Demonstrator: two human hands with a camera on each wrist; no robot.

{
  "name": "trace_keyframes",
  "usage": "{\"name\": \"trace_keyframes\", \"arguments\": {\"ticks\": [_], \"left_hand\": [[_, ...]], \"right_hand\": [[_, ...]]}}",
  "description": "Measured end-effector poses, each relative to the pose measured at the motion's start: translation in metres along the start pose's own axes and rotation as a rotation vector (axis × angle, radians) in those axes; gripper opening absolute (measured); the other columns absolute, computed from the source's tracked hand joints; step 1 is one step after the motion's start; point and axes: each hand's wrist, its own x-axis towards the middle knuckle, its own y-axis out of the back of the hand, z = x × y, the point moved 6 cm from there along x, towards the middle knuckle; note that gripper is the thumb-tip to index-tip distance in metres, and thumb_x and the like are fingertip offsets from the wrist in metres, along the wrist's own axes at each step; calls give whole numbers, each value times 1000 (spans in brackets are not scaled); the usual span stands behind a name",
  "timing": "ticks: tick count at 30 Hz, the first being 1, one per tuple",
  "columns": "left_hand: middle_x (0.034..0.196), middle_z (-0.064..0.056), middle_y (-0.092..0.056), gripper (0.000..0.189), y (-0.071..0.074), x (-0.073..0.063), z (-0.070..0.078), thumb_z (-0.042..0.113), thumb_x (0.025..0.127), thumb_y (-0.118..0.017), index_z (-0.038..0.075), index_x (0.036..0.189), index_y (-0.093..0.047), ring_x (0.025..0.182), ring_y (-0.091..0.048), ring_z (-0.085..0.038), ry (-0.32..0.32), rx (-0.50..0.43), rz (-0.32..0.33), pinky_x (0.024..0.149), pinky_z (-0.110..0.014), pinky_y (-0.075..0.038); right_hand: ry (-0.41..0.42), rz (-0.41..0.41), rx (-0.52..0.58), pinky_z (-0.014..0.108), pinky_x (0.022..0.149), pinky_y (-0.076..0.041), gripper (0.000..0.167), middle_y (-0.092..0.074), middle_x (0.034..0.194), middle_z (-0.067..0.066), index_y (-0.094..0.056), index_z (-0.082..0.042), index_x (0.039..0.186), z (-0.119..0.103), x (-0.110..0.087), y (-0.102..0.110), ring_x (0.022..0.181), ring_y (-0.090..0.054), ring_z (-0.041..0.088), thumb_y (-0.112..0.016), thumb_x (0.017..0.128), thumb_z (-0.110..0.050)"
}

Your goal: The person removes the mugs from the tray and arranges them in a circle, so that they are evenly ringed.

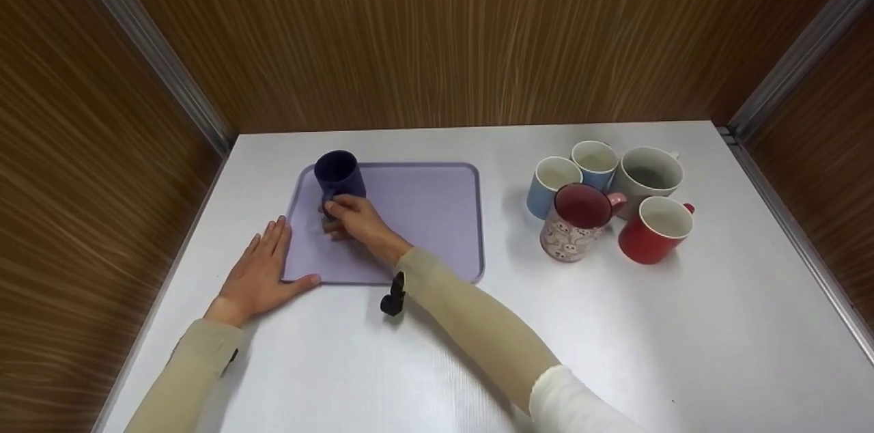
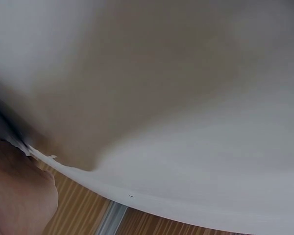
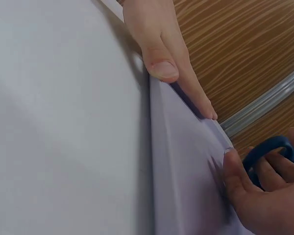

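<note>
A dark blue mug [image 1: 345,180] is at the back left corner of a lilac tray [image 1: 423,228]. My right hand [image 1: 362,220] grips the mug by its handle; in the right wrist view the fingers of that hand [image 3: 264,196] curl through the blue handle [image 3: 267,147]. Whether the mug's base touches the tray is hidden. My left hand [image 1: 259,276] lies flat at the tray's front left corner, fingers straight along the left edge and thumb along the front edge. The left wrist view shows just part of the left hand [image 2: 19,196] and blurred white tabletop.
Right of the tray stand a light blue mug [image 1: 543,197], another light blue one [image 1: 595,163], a large grey-white mug [image 1: 638,180], a pink patterned mug [image 1: 570,235] and a red mug [image 1: 652,235]. Wood-grain panels [image 1: 437,37] enclose the white table [image 1: 410,365] at the back and sides.
</note>
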Motion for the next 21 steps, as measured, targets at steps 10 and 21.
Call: {"name": "trace_keyframes", "arguments": {"ticks": [10, 21], "left_hand": [[177, -26, -12, 120, 1, 0, 1, 76, 94, -62, -9, 166, -19, 165, -11, -44, -7, 1, 18, 133, -62, -13], [177, -26, -12, 121, 2, 0, 1, 75, 94, -63, -10, 166, -18, 165, -12, -44, -1, 0, 21, 133, -61, -13]], "right_hand": [[80, 17, 21, 33, 68, -60, 33, -68, 86, 13, -66, 14, 121, 1, 0, -10, 73, -66, 21, -54, 112, -15], [102, 130, -75, 27, 59, -49, 36, -52, 74, 2, -58, 0, 90, -3, -5, 1, 68, -56, 17, -49, 115, -23]]}}
